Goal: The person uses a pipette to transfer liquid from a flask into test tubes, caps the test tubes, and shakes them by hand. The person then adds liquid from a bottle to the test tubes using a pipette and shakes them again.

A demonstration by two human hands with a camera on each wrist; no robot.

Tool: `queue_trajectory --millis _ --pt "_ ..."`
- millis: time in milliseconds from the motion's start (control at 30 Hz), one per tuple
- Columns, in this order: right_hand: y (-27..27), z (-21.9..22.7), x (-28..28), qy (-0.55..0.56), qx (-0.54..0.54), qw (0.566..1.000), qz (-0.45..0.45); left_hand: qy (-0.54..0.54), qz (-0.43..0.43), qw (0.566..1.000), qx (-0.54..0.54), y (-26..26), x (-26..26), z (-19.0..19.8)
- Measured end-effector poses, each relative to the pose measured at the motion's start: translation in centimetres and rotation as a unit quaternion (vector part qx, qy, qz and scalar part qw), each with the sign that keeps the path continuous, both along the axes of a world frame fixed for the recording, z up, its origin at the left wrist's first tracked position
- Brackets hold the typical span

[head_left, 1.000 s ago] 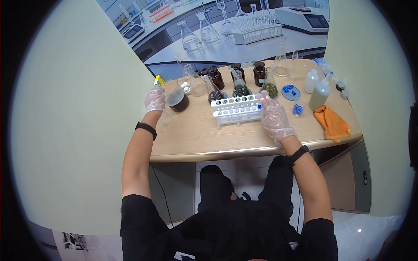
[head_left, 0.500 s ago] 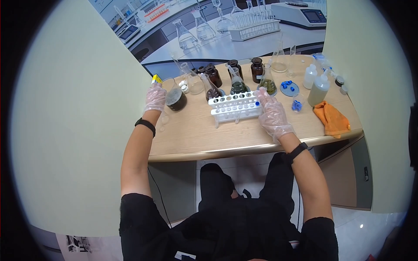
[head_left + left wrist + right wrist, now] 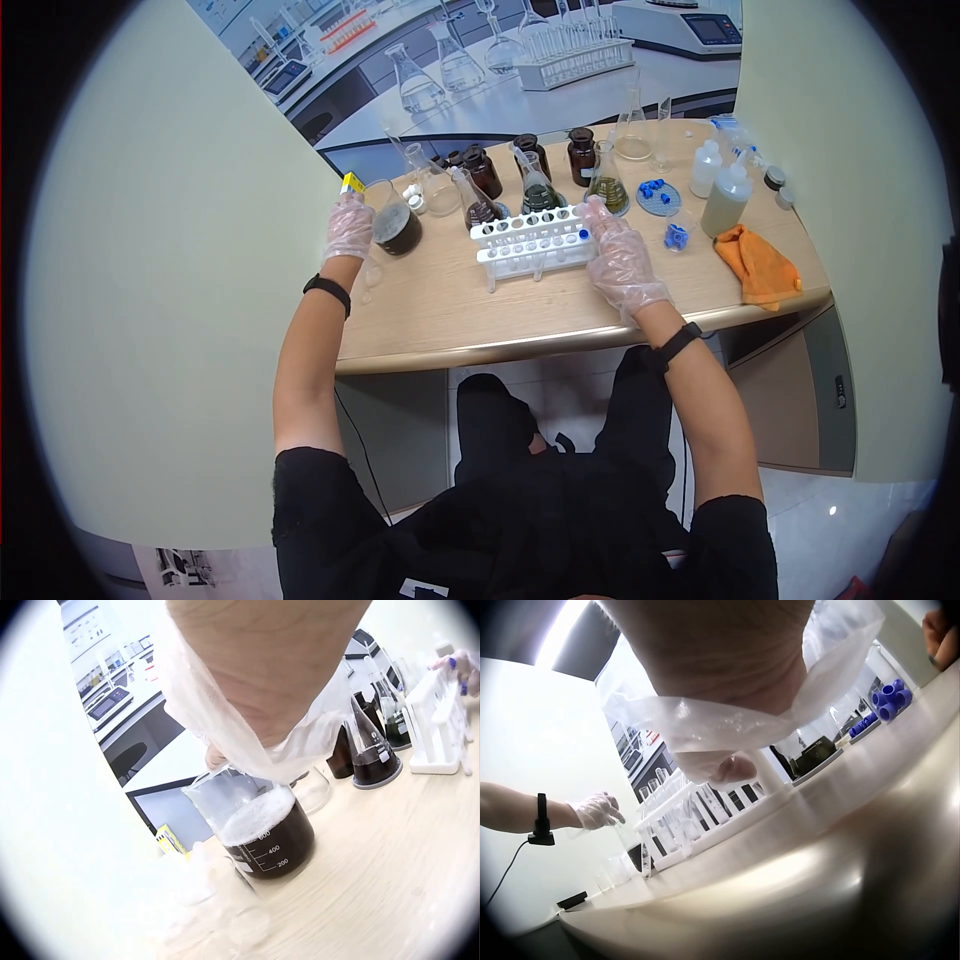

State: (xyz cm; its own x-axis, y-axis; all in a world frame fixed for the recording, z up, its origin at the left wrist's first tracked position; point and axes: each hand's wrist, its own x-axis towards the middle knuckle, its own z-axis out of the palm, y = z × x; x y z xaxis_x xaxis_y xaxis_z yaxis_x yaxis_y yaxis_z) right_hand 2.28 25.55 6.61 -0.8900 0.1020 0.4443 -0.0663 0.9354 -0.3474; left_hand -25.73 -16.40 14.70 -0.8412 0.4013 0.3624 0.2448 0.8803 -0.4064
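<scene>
At the table's left, my gloved left hand (image 3: 349, 230) is at the rim of a large glass beaker (image 3: 398, 229) of dark, foam-topped liquid. The left wrist view shows a fingertip by the rim of the beaker (image 3: 271, 844); the glove hides the other fingers. My gloved right hand (image 3: 622, 262) grips the right end of a white test tube rack (image 3: 532, 246), fingers on its top. Clear tubes stand in the rack (image 3: 697, 841), and a blue cap shows near its right end. Both the beaker and the rack stand on the table.
Behind the rack are conical flasks (image 3: 538, 190) of dark liquid and brown bottles (image 3: 582, 160). To the right are a dish of blue caps (image 3: 657, 197), plastic bottles (image 3: 727, 203) and an orange cloth (image 3: 757, 267). A yellow box (image 3: 351, 183) stands behind my left hand.
The head view has shifted a little, so the table's things appear slightly higher and farther left. Both hands stay at the beaker and the rack.
</scene>
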Motion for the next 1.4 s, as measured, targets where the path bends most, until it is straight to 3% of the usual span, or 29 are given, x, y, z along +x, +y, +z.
queue_trajectory --millis 67,133,167,233,267,333,367,433,467,533,733,900,967,1100,1233,1300,1400 --pt "0.1 0.0 0.0 -0.005 0.012 1.0 0.001 -0.007 0.009 1.0 0.024 0.5 0.4 0.4" --pt "0.2 -0.2 -0.2 -0.004 0.018 1.0 0.001 0.009 0.045 0.988 0.148 1.0 0.7 0.9" --pt "0.2 -0.2 -0.2 -0.005 0.018 1.0 0.0 0.008 0.044 0.988 0.149 1.0 1.0 1.3" --pt "0.1 -0.1 -0.1 -0.008 0.004 1.0 0.004 0.093 -0.092 0.99 0.055 1.1 1.5 2.2" --pt "0.2 -0.3 -0.2 -0.011 0.005 1.0 0.001 0.091 -0.095 0.99 0.057 2.0 2.2 2.7" --pt "0.3 -0.7 -0.4 0.015 0.008 1.0 0.011 0.009 -0.17 0.949 0.264 4.5 3.9 3.5" --pt "0.3 -0.9 -0.4 0.013 0.009 1.0 0.009 0.008 -0.171 0.949 0.265 6.0 5.0 3.7" --pt "0.3 -1.0 -0.5 0.02 0.017 1.0 0.007 -0.061 -0.246 0.888 0.383 9.9 7.8 3.8" --pt "0.2 -0.9 -0.4 0.02 0.018 1.0 0.006 -0.061 -0.247 0.888 0.384 11.9 9.3 3.9" --pt "0.0 -0.4 -0.2 0.004 -0.026 1.0 0.005 -0.194 -0.302 0.784 0.506 15.7 12.5 3.8" --pt "0.1 0.0 0.0 -0.001 0.011 1.0 0.005 -0.284 -0.322 0.737 0.522 22.7 17.3 0.8" --pt "0.2 -0.2 0.1 -0.009 0.0 1.0 0.005 -0.297 -0.324 0.75 0.495 24.3 18.6 -1.3" --pt "0.2 -0.2 0.2 -0.014 -0.008 1.0 0.005 -0.322 -0.295 0.775 0.457 24.5 18.8 -2.1" --pt "0.2 -0.3 0.0 -0.013 -0.021 1.0 0.009 -0.249 -0.327 0.791 0.454 25.2 18.4 -4.3" --pt "0.2 -0.3 0.2 -0.008 -0.021 1.0 0.012 -0.246 -0.329 0.792 0.451 25.6 18.9 -3.6" --pt "0.1 -0.1 0.3 -0.004 -0.032 0.999 0.009 -0.169 -0.373 0.856 0.315 25.5 18.9 -3.0" --pt "0.1 -0.1 0.1 -0.001 -0.044 0.999 0.009 -0.199 -0.35 0.857 0.321 25.7 18.9 -3.1"
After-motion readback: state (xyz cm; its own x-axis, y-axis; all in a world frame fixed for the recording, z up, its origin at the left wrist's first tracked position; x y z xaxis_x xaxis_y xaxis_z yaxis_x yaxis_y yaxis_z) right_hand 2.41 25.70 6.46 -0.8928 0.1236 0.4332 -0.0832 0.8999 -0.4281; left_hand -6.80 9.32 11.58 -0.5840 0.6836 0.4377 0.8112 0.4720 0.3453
